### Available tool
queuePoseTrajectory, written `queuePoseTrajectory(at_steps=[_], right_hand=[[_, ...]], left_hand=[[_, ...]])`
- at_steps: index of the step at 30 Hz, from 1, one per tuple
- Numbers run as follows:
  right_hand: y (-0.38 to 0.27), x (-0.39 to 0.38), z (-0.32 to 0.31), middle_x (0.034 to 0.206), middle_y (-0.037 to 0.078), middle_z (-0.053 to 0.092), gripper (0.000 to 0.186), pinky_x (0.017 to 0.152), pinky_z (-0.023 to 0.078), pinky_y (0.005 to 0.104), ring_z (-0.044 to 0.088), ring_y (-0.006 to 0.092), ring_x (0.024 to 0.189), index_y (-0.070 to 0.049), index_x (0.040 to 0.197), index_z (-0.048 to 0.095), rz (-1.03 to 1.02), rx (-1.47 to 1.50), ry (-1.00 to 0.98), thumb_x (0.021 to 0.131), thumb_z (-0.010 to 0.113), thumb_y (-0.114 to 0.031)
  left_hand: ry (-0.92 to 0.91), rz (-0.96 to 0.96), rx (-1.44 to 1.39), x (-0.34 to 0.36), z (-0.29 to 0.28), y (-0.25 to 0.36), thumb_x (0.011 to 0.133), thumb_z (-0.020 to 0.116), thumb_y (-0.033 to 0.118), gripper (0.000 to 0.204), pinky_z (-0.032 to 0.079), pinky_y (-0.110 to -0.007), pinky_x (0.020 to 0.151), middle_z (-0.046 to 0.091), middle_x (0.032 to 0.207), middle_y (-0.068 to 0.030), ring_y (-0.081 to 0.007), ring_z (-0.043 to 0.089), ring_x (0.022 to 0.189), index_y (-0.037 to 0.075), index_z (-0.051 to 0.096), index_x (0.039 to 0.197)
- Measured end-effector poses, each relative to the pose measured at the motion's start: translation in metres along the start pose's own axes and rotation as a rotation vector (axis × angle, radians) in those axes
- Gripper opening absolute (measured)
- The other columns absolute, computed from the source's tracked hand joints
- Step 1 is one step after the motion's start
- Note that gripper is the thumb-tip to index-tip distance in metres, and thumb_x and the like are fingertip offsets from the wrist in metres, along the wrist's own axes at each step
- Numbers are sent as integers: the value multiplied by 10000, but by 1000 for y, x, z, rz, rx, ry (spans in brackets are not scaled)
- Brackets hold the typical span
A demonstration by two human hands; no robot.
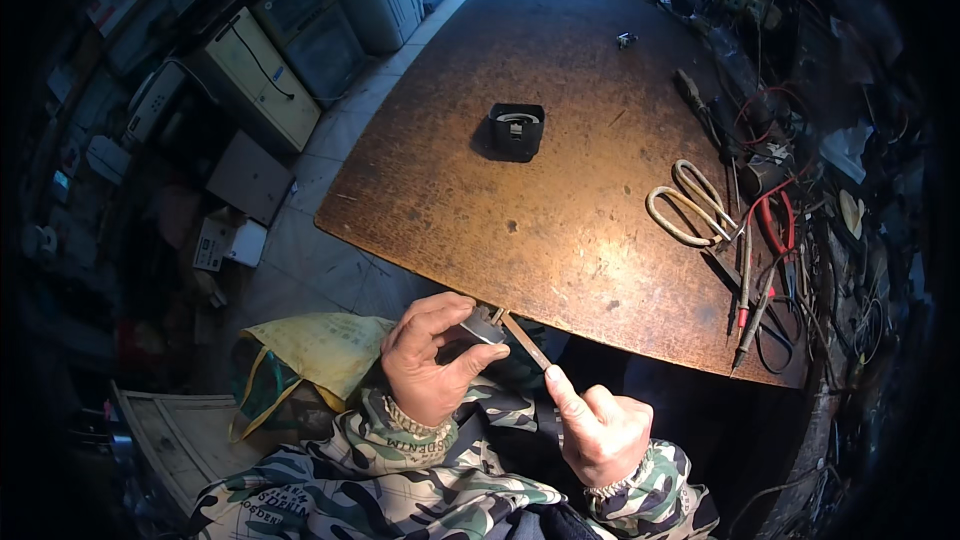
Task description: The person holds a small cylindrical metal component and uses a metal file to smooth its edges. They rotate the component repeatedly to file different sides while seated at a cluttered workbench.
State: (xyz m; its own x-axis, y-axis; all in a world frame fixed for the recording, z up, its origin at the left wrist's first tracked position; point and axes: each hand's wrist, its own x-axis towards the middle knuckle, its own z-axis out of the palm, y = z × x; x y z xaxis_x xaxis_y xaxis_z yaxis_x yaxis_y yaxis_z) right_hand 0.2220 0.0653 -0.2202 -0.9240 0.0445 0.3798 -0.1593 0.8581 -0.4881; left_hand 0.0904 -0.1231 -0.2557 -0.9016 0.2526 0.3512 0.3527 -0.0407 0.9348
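Note:
At the table's near edge my left hand (430,365) grips a small dark part with a metal piece on top (484,326), pinched between thumb and fingers. My right hand (603,430) is closed around a slim flat metal tool (527,342), its index finger stretched along it. The tool's far tip meets the small part; its exact kind I cannot make out. Farther up the table stands a black square housing (517,132) with a round ring and a metal clip inside, apart from both hands.
The brown wooden table (460,210) bears scissors with pale looped handles (690,205), red-handled pliers (776,225) and test probes (743,318) on its right. A tiny metal piece (626,40) lies far off. Tangled cables crowd the right edge; a yellow bag (325,350) sits at left.

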Motion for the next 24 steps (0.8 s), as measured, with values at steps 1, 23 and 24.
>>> queuePoseTrajectory(at_steps=[1,23,24], right_hand=[[-2,0,-2,645,44,413,737,443,420,383,487,220,457,-111,1371,782,-4,-10,-2,664,745,93],[-2,1,14,659,19,409,665,440,394,366,469,187,468,-82,1390,761,-93,-84,25,732,811,7],[-1,3,17,659,20,408,664,440,394,365,468,187,467,-80,1388,761,-96,-89,36,732,812,6]], left_hand=[[-9,62,78,0,0,-1,786,933,-107,538,678,-345,951,657,1323,-190,-222,741,1086,-26,666,1246],[-84,302,278,8,-13,-12,789,989,68,582,633,-320,942,669,1303,-195,-221,712,1126,-13,686,1279],[-89,286,261,7,-14,-12,798,983,64,578,637,-320,945,669,1301,-195,-222,713,1127,-16,682,1285]])
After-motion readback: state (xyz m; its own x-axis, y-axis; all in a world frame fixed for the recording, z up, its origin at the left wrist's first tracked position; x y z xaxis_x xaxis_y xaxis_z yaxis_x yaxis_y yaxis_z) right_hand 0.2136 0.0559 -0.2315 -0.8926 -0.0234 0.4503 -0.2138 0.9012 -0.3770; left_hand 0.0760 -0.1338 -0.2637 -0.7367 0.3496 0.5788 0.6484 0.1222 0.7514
